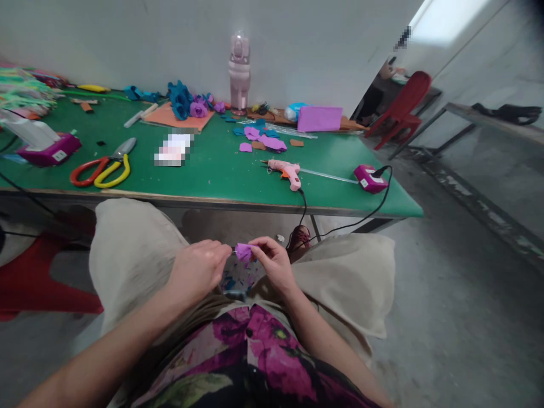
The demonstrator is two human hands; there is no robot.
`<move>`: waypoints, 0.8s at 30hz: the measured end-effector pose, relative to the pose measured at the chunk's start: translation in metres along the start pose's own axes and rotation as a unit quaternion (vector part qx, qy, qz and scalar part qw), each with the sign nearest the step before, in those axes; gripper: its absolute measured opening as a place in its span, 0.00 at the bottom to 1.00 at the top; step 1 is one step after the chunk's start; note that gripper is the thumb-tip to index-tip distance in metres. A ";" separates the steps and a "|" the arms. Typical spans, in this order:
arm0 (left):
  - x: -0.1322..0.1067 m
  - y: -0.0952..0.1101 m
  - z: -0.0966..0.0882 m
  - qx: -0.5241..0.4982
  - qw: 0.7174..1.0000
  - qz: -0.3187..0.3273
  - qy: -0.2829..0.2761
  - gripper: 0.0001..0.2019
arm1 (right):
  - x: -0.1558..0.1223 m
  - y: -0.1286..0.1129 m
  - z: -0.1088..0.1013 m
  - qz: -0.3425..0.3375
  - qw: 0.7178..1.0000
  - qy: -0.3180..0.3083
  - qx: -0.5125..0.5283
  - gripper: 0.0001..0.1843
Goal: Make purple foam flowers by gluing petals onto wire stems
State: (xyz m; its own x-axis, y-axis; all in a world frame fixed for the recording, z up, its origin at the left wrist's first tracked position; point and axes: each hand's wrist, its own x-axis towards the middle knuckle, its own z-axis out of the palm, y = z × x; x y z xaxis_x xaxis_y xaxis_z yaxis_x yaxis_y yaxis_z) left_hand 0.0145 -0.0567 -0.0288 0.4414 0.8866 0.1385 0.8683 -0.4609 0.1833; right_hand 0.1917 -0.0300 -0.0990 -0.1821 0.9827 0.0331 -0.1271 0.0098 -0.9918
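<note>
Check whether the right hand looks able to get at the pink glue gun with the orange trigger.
Probably yes: the pink glue gun lies uncovered on the green tabletop, ahead of the right hand. That hand is pinching a small purple paper-like piece, though, so it would likely need freeing first.

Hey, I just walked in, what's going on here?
A seated person is working on a small purple piece held above the lap. The right hand pinches it, while the left hand grips something thin at its other side, too small to make out. On the green table in front, a pink glue gun and scissors lie out of the hands, with blue flowers and purple flowers farther back.
</note>
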 end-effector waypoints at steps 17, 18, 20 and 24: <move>0.002 0.015 0.001 0.126 0.992 0.027 -0.010 0.08 | -0.001 0.016 0.008 0.062 0.997 0.035 0.033 0.10; 0.002 0.014 0.001 0.124 0.992 0.027 -0.008 0.08 | 0.000 0.016 0.008 0.064 0.997 0.036 0.034 0.11; 0.002 0.013 0.001 0.122 0.992 0.027 -0.004 0.09 | 0.000 0.017 0.008 0.069 0.996 0.040 0.044 0.11; 0.003 0.011 -0.001 0.126 0.992 0.026 -0.012 0.09 | 0.001 0.019 0.010 0.105 0.988 0.041 0.110 0.13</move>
State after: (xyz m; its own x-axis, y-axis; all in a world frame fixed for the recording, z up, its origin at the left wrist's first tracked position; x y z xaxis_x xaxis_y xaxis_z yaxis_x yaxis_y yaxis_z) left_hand 0.0250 -0.0597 -0.0250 0.4893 0.8640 0.1186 0.8721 -0.4838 -0.0728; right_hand 0.1796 -0.0308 -0.1164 -0.1488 0.9704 -0.1901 -0.3045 -0.2279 -0.9249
